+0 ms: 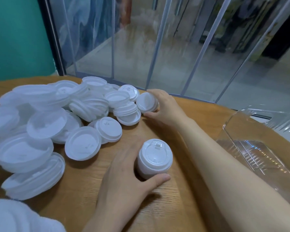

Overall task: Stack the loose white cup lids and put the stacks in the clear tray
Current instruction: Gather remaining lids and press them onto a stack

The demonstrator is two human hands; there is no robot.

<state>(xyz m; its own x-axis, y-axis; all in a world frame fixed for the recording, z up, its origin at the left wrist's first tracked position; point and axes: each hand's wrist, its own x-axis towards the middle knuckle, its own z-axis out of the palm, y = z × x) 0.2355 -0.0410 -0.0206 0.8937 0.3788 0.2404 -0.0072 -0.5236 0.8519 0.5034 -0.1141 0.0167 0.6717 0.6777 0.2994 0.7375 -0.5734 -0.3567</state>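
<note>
A heap of loose white cup lids (45,124) covers the left half of the wooden table (166,206). My left hand (124,178) grips a short upright stack of lids (153,159) near the table's middle, thumb in front and fingers behind it. Farther back, my right hand (164,104) holds a single lid (146,102) tilted on edge at the right end of the heap. The clear tray (251,148) stands at the right, with nothing visible inside it.
Clear plastic strip curtains (157,47) hang just beyond the table's far edge. A teal wall (18,36) is at the left. White cloth (15,216) lies at the near left corner. My right forearm (233,173) crosses between the stack and the tray.
</note>
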